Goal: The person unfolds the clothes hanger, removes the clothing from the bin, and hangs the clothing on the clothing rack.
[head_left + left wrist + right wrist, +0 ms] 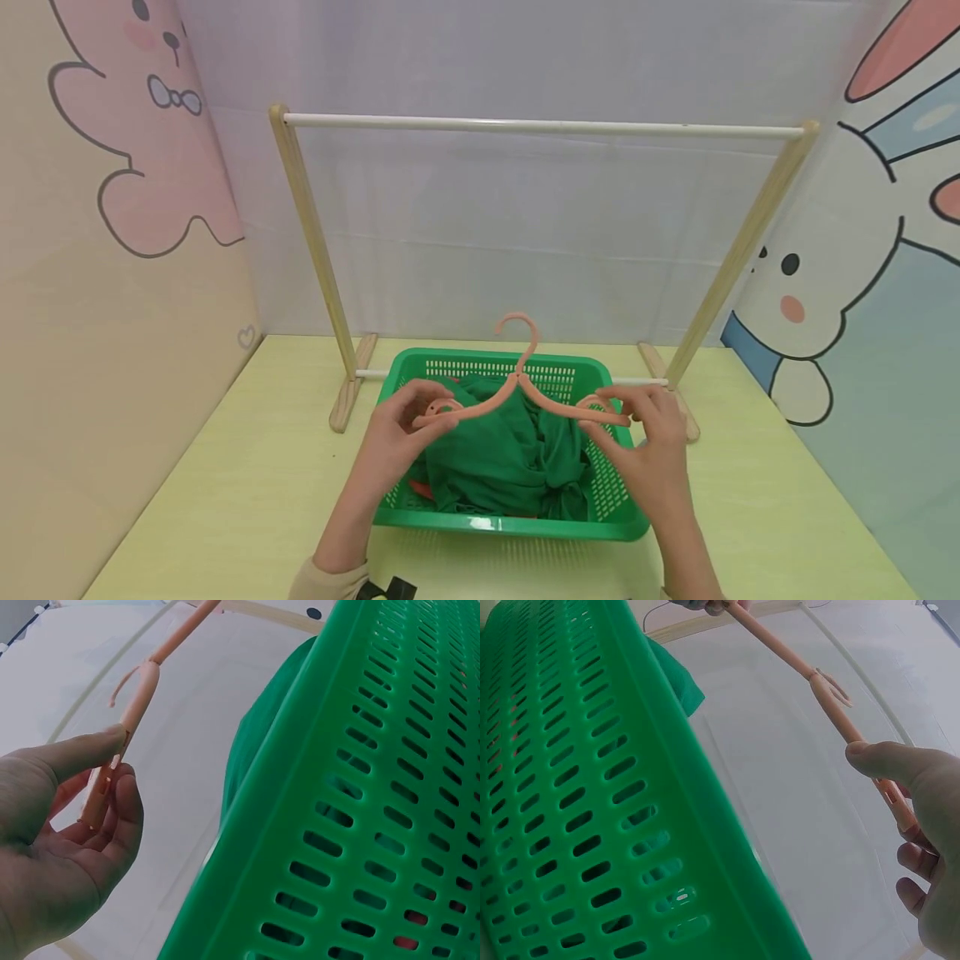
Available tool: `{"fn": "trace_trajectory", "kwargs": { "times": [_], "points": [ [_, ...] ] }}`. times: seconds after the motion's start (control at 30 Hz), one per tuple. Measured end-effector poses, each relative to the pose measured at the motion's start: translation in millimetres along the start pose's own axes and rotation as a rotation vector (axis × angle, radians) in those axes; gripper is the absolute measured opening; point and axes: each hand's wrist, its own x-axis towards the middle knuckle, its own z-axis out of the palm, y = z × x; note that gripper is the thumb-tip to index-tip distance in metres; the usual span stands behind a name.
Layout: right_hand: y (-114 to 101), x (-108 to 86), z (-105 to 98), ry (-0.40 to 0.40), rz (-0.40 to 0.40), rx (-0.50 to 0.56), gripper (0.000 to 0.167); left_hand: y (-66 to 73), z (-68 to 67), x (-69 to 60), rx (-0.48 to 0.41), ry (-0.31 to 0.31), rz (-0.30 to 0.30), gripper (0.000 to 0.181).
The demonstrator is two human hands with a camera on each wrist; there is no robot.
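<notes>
A peach-pink clothes hanger is held level above the green basket, its hook pointing up. My left hand pinches the hanger's left end between thumb and fingers. At the other end, my right hand pinches it the same way. Each wrist view shows a thumb pressed along the hanger's arm, with the left hand and right hand near its tips. Beneath the hanger, crumpled green cloth fills much of the slotted plastic basket. Bits of red show under the cloth.
Behind the basket stands a rack with a white top rail, wooden posts and wooden feet. A lower white bar passes behind the basket. The pale yellow table meets cartoon-printed walls on both sides and a white sheet behind.
</notes>
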Motion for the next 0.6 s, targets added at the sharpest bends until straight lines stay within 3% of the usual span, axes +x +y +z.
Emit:
{"fn": "trace_trajectory", "kwargs": {
  "times": [0.27, 0.47, 0.6],
  "points": [
    [-2.2, -0.2, 1.1, -0.05, -0.031, -0.008, 0.045, 3.0, -2.5, -1.2, 0.109, -0.046, -0.09, 0.028],
    [-3.7, -1.3, 4.9, -0.074, -0.051, -0.024, 0.044, 4.4, -1.4, -2.3, 0.142, -0.081, -0.035, 0.031],
    [-7.2, -2.7, 8.6, -0.09, -0.064, -0.029, 0.046, 1.5, 0.1, -3.5, 0.119, -0.072, -0.015, 0.031]
  ]
}}
